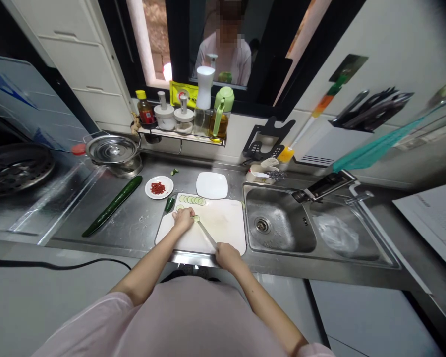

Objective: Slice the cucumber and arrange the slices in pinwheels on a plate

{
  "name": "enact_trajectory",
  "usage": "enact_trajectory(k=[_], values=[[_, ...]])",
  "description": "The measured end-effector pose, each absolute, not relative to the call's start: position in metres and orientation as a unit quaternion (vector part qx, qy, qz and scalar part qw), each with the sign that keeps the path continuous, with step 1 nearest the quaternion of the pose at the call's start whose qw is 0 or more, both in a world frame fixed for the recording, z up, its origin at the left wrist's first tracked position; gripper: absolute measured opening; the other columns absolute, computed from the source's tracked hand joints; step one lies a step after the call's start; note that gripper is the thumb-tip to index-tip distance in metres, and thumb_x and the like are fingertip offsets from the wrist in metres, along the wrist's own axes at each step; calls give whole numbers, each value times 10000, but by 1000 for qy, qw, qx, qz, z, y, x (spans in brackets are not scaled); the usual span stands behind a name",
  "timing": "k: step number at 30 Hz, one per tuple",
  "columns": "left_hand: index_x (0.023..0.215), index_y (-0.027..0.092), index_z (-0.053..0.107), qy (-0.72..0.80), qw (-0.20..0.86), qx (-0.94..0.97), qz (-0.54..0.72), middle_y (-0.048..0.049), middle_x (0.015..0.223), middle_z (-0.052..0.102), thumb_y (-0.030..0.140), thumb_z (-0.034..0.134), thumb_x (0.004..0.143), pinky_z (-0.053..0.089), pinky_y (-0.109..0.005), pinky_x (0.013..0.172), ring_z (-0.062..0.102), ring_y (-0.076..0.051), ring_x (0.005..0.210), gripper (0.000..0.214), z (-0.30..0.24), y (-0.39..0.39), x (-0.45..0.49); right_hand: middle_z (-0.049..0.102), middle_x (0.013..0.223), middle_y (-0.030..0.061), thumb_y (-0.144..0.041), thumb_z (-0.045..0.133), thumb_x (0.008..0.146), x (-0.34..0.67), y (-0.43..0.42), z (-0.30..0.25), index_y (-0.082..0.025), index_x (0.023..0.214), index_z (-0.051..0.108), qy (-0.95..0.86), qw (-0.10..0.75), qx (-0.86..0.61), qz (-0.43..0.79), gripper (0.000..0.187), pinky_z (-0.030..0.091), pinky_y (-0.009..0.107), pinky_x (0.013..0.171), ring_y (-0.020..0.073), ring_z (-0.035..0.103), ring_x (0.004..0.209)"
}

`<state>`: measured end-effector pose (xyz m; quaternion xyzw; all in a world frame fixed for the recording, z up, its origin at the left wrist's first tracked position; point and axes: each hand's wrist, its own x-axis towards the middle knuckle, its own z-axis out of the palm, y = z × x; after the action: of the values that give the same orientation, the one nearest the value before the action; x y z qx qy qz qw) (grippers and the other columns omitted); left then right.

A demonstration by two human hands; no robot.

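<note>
On the white cutting board (223, 225), my left hand (184, 219) is curled with its fingertips on a cucumber piece (196, 218), of which only a pale round end shows. My right hand (226, 256) grips a knife (207, 235) by its handle, the blade pointing forward and left so that its tip is beside that piece. A row of overlapping cucumber slices (192, 200) lies along the board's far left edge, with another slice partly covered by my left hand. Dark green cucumber chunks (170, 204) sit at the board's far left corner.
Left of the board lies a whole cucumber (113, 206). Beyond it stand a lidded steel pot (115, 151) and a plate (167, 181) of red pieces. A white square plate (211, 185) rests behind the board. The sink (282, 233) is to the right. Condiments stand on a rack (182, 137).
</note>
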<state>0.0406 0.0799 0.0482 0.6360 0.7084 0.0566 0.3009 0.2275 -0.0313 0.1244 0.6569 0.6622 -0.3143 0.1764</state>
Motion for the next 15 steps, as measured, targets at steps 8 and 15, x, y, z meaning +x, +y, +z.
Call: enact_trajectory(k=[8,15], values=[[907,259,626,719,306,611,127,-5,921,699,193,531,778,286,-375,857,570,-224,995,173,51,62,40,711,899,97,-218,396,891,247,-47,128,-182,989,668,651,142,663,-341,291,444,258,698,196,677,801],[971,268,645,759,262,575,158,-29,938,712,246,533,813,281,-383,885,570,-249,1027,195,46,53,15,709,877,80,-233,405,895,254,-53,123,-185,979,665,650,128,666,-342,277,427,235,682,179,669,770]])
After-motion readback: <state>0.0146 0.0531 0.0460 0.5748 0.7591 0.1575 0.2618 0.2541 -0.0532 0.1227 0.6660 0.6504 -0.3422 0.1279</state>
